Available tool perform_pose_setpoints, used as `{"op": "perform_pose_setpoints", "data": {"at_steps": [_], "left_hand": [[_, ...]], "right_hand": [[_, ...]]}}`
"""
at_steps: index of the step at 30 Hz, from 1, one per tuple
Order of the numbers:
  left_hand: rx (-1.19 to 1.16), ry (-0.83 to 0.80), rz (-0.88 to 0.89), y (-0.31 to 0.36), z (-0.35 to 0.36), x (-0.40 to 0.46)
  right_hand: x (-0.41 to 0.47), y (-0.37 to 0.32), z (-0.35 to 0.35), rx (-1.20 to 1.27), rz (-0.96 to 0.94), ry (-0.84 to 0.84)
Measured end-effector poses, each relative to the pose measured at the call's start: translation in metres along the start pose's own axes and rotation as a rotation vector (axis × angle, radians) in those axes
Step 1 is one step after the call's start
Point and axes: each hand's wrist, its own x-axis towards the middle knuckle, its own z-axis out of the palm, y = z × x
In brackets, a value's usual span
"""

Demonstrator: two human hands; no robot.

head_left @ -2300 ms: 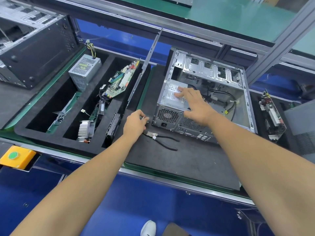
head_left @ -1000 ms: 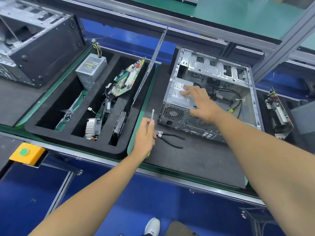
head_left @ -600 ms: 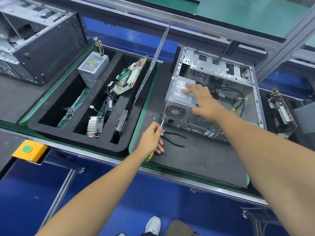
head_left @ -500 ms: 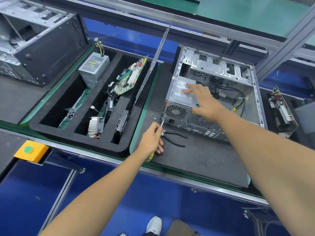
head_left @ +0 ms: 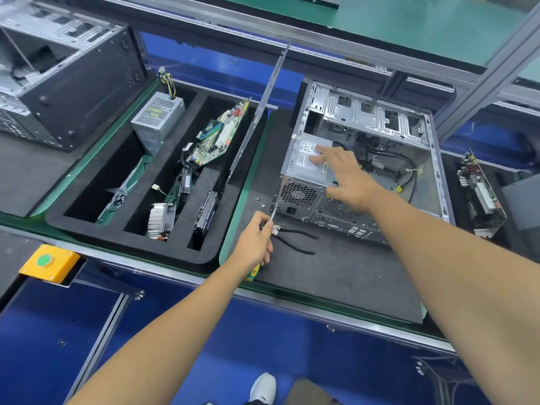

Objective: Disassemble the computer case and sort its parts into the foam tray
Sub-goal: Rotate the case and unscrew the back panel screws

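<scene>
From the head view, the computer case (head_left: 368, 168) lay on its side on the dark mat (head_left: 336, 273), at about one o'clock from the frame's centre, its open side up. The foam tray (head_left: 204, 258) sat to its left, at about ten o'clock, already holding a power supply unit (head_left: 156, 118), a motherboard (head_left: 217, 138), a heatsink (head_left: 159, 219) and a drive (head_left: 206, 213).

The left hand (head_left: 254, 244) had its fingers curled round a screwdriver (head_left: 272, 214), the yellow-green handle end showing below the palm, the tip set at the rear lower-left corner of the case, seemingly on a screw, though the screw itself was too small to make out. The right hand (head_left: 347, 176) lay flat, fingers straight, pressing on the case's power supply (head_left: 309, 163), which was still mounted inside. Pliers (head_left: 295, 238) lay on the mat just beside the left hand, at its three o'clock. Two small screws (head_left: 260, 201) seemed to rest on the mat near the case corner.

The step in hand looked to be freeing that power supply from the rear panel. To do it well, the driver should stay square to the screw with firm inward pressure, so the tip would not cam out. The right hand's bracing mattered: it should keep the unit from dropping or twisting as the last screw let go. Cables (head_left: 388, 171) still trailed inside and would likely need clearing before lifting.
</scene>
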Motion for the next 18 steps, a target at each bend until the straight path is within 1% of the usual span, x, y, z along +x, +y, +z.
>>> {"op": "perform_pose_setpoints", "data": {"at_steps": [8, 12, 18], "left_hand": [[-0.012, 0.004, -0.008, 0.0001, 0.0016, 0.0006], [-0.105, -0.027, -0.068, 0.0011, -0.0019, 0.0022], [-0.163, -0.007, -0.081, 0.0031, 0.0009, 0.0023]], "right_hand": [[-0.0009, -0.0026, -0.0015, -0.005, 0.002, 0.002], [-0.0008, -0.0034, -0.0011, -0.013, 0.002, -0.003], [0.0005, -0.0033, -0.0003, -0.029, 0.007, 0.000]]}}
